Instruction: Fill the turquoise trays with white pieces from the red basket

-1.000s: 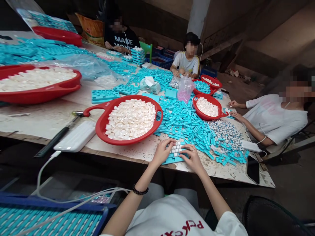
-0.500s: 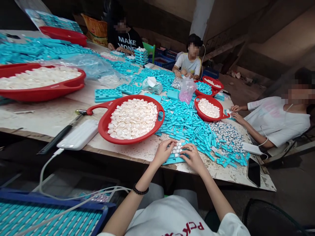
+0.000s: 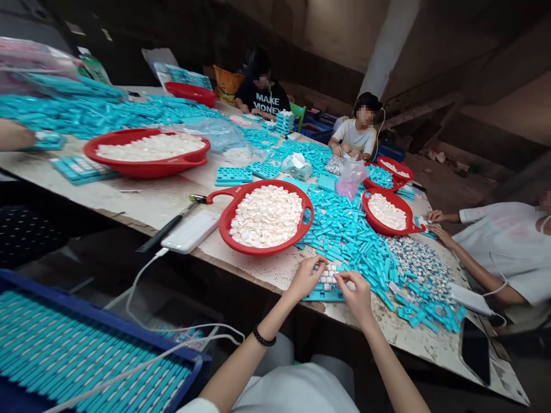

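My left hand [image 3: 306, 277] and my right hand [image 3: 353, 295] are at the near table edge, on either side of a turquoise plastic tray [image 3: 322, 295]. A small cluster of white keycaps [image 3: 328, 278] sits in that tray. My left fingertips rest on the keycaps. My right fingers are curled against the tray's right side, and they hide whether they hold a piece. A heap of loose turquoise pieces [image 3: 348, 241] lies just beyond my right hand. A red basin of white keycaps [image 3: 241, 229] stands beyond my left hand.
A blue-framed turquoise rack [image 3: 86, 350] sits below the table at left. A white power bank [image 3: 191, 231] with a cable and a black phone [image 3: 476, 350] lie near the edge. Seated co-workers [image 3: 503, 252] work around the table, and another person's hand [image 3: 15, 135] enters at far left.
The whole view has swung and tilted, so the table sits further right. My right fingers have drawn closer together. Another person's hand and more of the table have come into view at left.
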`<state>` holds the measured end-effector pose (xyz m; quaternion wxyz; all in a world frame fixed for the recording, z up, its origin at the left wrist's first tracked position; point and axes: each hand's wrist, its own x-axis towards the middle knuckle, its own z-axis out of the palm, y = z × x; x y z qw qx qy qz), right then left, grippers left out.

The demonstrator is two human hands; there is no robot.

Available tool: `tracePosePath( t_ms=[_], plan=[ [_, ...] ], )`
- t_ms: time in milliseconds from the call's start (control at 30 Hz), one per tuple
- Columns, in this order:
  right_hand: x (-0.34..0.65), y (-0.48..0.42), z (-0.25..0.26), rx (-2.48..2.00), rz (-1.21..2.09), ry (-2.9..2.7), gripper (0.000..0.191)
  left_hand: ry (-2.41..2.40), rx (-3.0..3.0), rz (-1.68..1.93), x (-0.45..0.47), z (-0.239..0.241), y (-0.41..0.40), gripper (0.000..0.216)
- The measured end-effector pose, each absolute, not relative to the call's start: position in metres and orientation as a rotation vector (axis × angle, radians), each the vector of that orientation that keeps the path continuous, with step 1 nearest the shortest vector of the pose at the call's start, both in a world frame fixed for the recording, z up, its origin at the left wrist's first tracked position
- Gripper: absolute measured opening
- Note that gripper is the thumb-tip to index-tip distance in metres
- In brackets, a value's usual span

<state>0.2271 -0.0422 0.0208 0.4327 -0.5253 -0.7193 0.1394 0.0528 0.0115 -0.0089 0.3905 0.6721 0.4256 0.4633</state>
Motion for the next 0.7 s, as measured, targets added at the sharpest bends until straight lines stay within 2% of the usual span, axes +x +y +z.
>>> tracePosePath(
  t_ms=[67, 167, 233, 333, 500, 700],
  plan=[
    [0.210, -0.025, 0.038, -1.267, 0.363, -1.843, 0.030, 1.122, 1.674, 1.194, 0.053, -0.013, 0.012, 0.010],
    [0.168, 0.011, 0.065, -1.151, 0.385, -1.968, 0.024, 1.179, 1.625, 1.175, 0.054, -0.023, 0.013, 0.007],
    [0.135, 0.039, 0.078, -1.115, 0.362, -2.090, 0.031, 1.196, 1.620, 1.167, 0.055, -0.029, 0.015, 0.004],
    [0.087, 0.080, 0.088, -1.283, 0.308, -2.365, 0.036, 1.205, 1.629, 1.190, 0.055, -0.030, 0.016, 0.007],
    [0.043, 0.121, 0.086, -1.499, 0.310, -2.531, 0.016, 1.184, 1.661, 1.236, 0.055, -0.024, 0.014, 0.013],
    [0.045, 0.126, 0.083, -1.425, 0.334, -2.456, 0.010, 1.195, 1.694, 1.249, 0.054, -0.024, 0.014, 0.011]
  ],
)
